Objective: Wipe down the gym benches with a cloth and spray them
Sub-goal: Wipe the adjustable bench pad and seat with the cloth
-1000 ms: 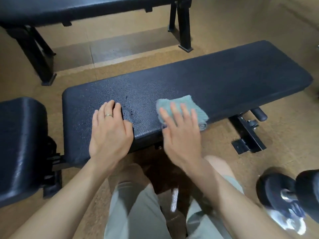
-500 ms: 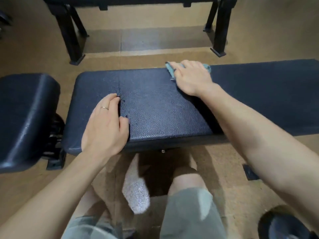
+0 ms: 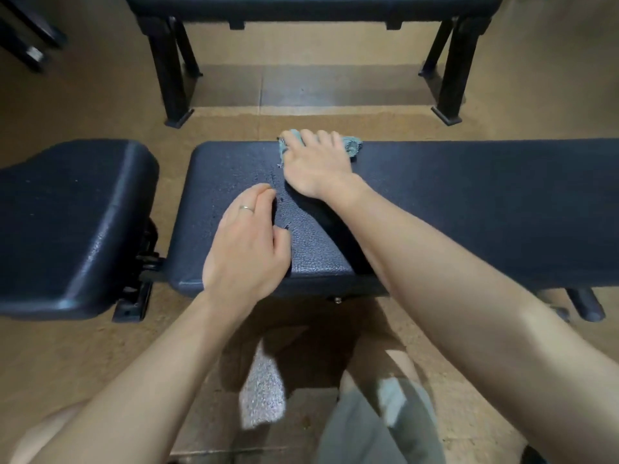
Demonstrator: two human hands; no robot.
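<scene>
- Right hand [image 3: 316, 164] palm down at the far edge of the bench pad [image 3: 469, 212], forearm stretched diagonally across the pad from its near right side.
- Fingers [image 3: 310, 137] of that hand spread and fairly straight, pressing flat on the cloth [image 3: 353, 145]; no curl round it, no pinch.
- Teal cloth bunched under those fingers on the pad's far edge, showing past the fingertips, at the thumb side and at the little-finger side.
- Left hand [image 3: 246, 244] palm down on the same pad, nearer than the right hand and toward the pad's left end, wrist over the near edge.
- Fingers of the left hand together, slightly bent at the knuckles, tips [image 3: 264, 192] resting on the pad; nothing gripped. Thumb tucked alongside the palm on the pad. Ring [image 3: 247, 208] on one finger.
- The two hands close but apart, a strip of bare pad between them.
- Pad surface dark and textured, with small droplets or specks near the left fingertips.
- Second padded section [image 3: 73, 222] just left of the bench pad, joined by a black hinge bracket [image 3: 144, 262].
- Another bench [image 3: 311, 8] beyond the pad's far edge, on black legs, on a tan floor [image 3: 83, 105].
- Knees in grey shorts [image 3: 385, 426] below the pad's near edge.
</scene>
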